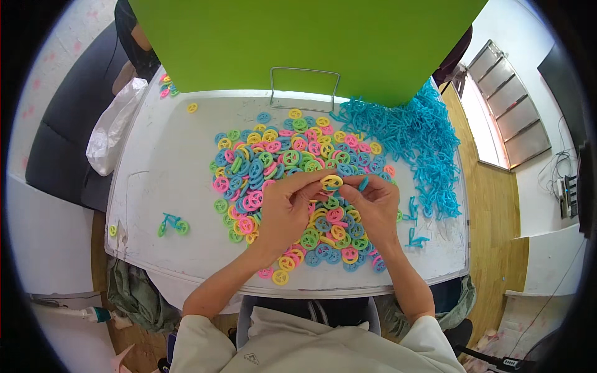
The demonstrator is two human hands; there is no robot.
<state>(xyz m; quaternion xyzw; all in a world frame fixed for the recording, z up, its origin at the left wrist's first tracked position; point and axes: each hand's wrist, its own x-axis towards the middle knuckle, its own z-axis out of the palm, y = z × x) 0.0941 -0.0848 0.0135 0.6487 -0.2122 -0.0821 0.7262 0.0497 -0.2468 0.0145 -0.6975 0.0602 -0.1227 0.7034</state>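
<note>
Your left hand point(285, 214) pinches the yellow wheel point(331, 182), its wide way running left to right, just left of your right hand point(377, 204), whose fingers close on a blue piece point(364, 184), above the wheel pile point(255, 168).

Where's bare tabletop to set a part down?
Free on the white table: left, between its edge and the wheel pile, around the green-wheeled piece; front right, nearer than the loose turquoise pieces. Crowded: centre, under left hand and right hand; back right, turquoise heap.

White table point(142, 193): heaped coloured wheels point(255, 167); blue parts point(426, 137), apparently forked.
</note>
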